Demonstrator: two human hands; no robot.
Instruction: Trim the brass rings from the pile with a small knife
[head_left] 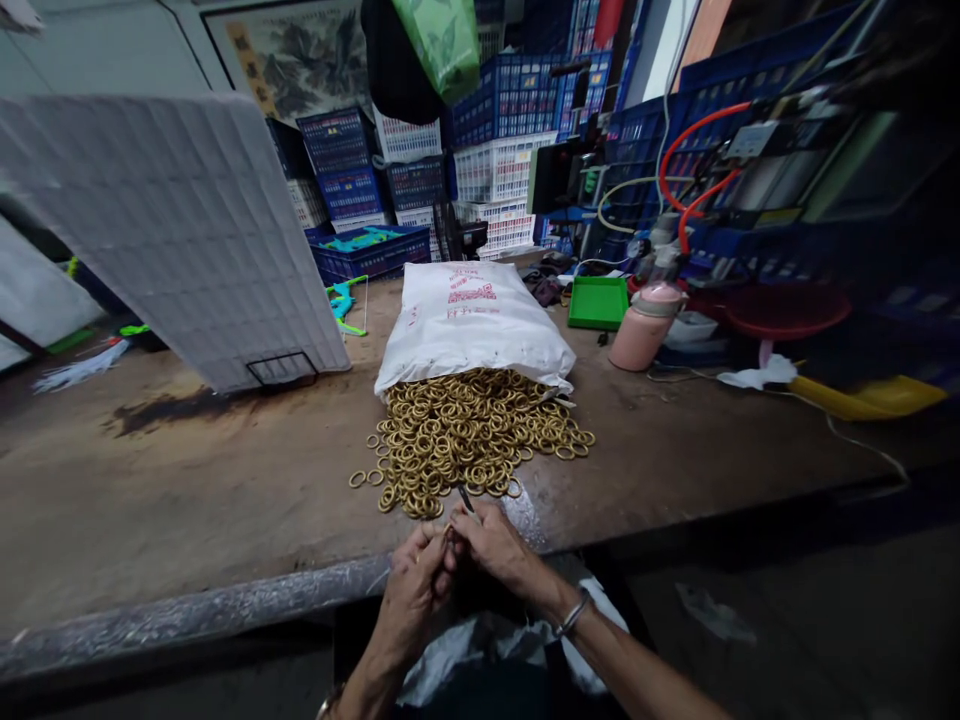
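Head view, with the clock face centred on the two hands and twelve straight ahead. The left hand (420, 565) is at nine, just beside the right hand (491, 545) at three, both near the front edge of the table (720, 470). The left fingers pinch what seems to be one gold ring (448, 531), partly hidden by the fingertips. The right hand is closed around a slim dark tool (466, 500) whose tip points toward twelve; its lower part is hidden in the grip. A metal bracelet (573, 612) circles the right wrist.

At twelve, just beyond the fingers, a heap of gold rings (465, 430) spreads from the mouth of a white sack (465, 325) lying on the table. Between ten and eleven stands a pale panel (195, 230), tilted; a blue and green toy (343, 303) lies at eleven. A green tray (598, 302) rests at one, with a pink bottle (641, 330) just beside it, between one and two.
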